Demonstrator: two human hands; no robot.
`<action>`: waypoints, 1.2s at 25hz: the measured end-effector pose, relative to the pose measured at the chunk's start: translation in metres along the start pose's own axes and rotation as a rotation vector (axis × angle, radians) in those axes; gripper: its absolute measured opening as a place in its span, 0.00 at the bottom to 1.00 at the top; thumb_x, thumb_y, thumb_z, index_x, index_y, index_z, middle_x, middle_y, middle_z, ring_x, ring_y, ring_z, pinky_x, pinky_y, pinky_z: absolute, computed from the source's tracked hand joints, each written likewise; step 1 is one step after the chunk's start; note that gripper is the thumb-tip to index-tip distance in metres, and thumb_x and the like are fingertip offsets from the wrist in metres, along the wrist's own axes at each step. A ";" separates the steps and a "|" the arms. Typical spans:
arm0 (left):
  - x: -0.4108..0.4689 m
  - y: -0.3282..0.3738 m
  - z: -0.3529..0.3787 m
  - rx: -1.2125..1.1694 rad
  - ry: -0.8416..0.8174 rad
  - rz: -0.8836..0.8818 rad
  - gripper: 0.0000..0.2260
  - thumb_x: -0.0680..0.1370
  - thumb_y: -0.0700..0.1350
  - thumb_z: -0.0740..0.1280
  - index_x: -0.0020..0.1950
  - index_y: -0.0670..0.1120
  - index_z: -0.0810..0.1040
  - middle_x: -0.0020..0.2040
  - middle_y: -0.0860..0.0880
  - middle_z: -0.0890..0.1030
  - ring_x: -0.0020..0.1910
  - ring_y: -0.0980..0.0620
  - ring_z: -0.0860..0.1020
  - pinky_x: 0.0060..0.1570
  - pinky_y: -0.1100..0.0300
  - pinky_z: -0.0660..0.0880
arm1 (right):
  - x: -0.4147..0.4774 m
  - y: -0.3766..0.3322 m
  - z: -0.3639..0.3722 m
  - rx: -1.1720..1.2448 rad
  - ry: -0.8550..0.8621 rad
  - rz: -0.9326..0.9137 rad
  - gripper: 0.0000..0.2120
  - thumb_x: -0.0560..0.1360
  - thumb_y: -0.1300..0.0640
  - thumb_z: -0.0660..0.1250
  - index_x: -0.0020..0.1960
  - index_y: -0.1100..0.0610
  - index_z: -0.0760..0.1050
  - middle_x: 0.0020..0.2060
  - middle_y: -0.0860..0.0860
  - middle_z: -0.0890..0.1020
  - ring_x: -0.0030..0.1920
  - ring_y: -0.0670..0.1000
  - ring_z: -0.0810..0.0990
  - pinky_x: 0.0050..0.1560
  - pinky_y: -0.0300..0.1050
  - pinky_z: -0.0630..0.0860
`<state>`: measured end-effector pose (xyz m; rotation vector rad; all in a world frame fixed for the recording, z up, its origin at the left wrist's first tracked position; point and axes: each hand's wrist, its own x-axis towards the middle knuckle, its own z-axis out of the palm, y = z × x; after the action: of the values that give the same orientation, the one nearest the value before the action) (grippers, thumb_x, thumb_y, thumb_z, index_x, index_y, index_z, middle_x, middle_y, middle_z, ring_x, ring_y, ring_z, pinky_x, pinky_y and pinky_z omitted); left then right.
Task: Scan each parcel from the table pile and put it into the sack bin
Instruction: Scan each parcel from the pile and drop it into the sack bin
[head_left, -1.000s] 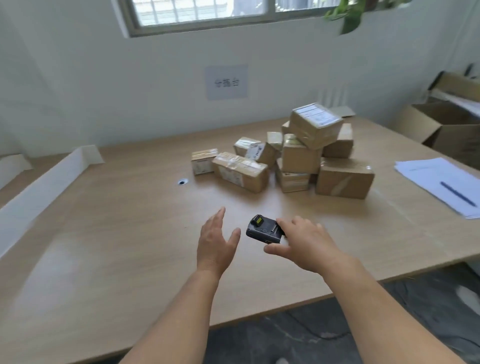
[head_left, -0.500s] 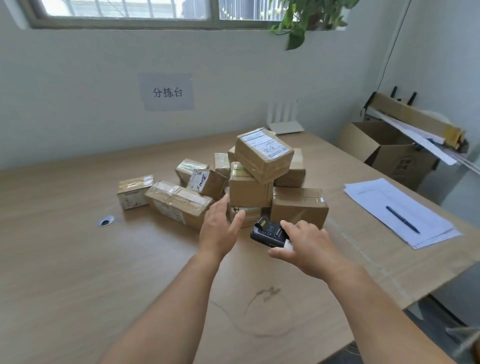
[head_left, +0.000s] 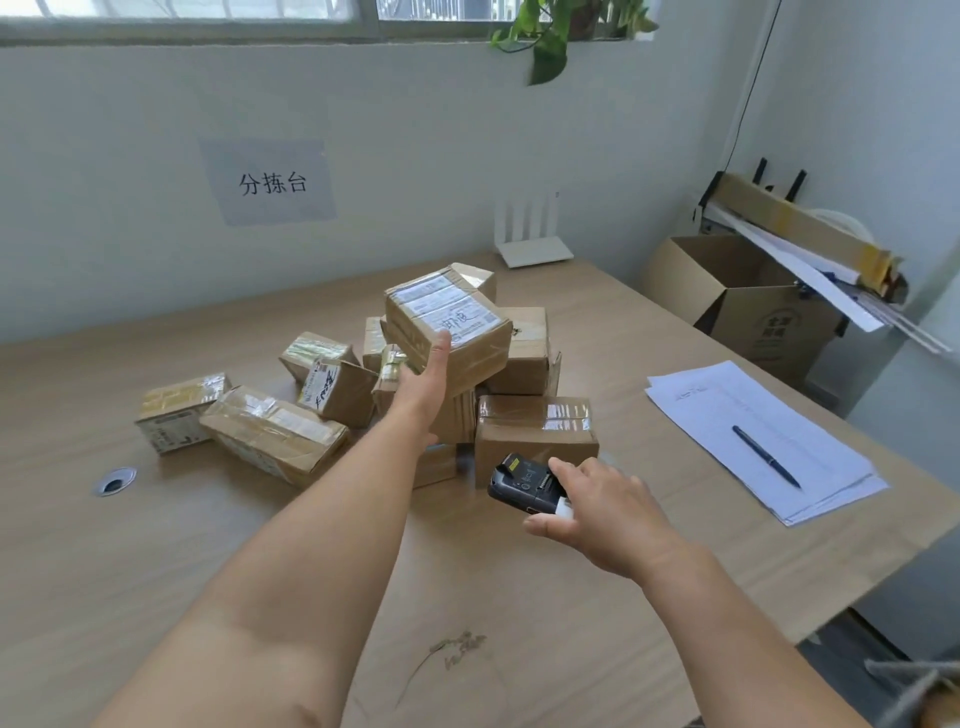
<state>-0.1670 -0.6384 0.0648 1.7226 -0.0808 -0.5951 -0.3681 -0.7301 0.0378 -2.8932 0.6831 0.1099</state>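
Parcel (head_left: 447, 325) tops the pile on the table (head_left: 156, 571), tilted, label up and leaning toward the person, handy for scanning; its long axis probably runs far-left to near-right; left hand (head_left: 423, 374) lays its thumb on the near face, fingers hidden, so I cannot tell whether it grips; right hand (head_left: 597, 512) clasps the scanner (head_left: 522, 486), nose toward the pile.

Parcel label (head_left: 448, 310) print (tiny) unreadable
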 end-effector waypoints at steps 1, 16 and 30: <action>0.003 0.001 0.004 -0.076 0.019 -0.039 0.49 0.67 0.77 0.58 0.79 0.50 0.51 0.77 0.45 0.61 0.72 0.38 0.64 0.64 0.38 0.67 | 0.004 0.009 -0.002 0.010 -0.003 -0.016 0.37 0.74 0.29 0.56 0.75 0.50 0.58 0.61 0.53 0.72 0.64 0.55 0.70 0.62 0.50 0.66; -0.021 -0.002 0.063 -0.459 0.018 -0.212 0.48 0.65 0.72 0.68 0.78 0.50 0.56 0.74 0.37 0.63 0.73 0.35 0.63 0.67 0.34 0.63 | 0.042 0.068 -0.006 0.037 -0.094 -0.336 0.37 0.74 0.30 0.57 0.76 0.49 0.57 0.65 0.53 0.71 0.67 0.55 0.67 0.67 0.51 0.64; -0.042 -0.002 0.046 -0.659 0.120 -0.014 0.17 0.75 0.46 0.67 0.62 0.43 0.73 0.52 0.43 0.75 0.57 0.43 0.75 0.65 0.46 0.71 | 0.031 0.085 -0.006 0.077 -0.104 -0.349 0.35 0.75 0.30 0.58 0.74 0.50 0.61 0.62 0.53 0.73 0.62 0.55 0.70 0.62 0.50 0.66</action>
<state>-0.2235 -0.6638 0.0721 1.1134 0.1949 -0.4577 -0.3786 -0.8190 0.0278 -2.8568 0.1565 0.1823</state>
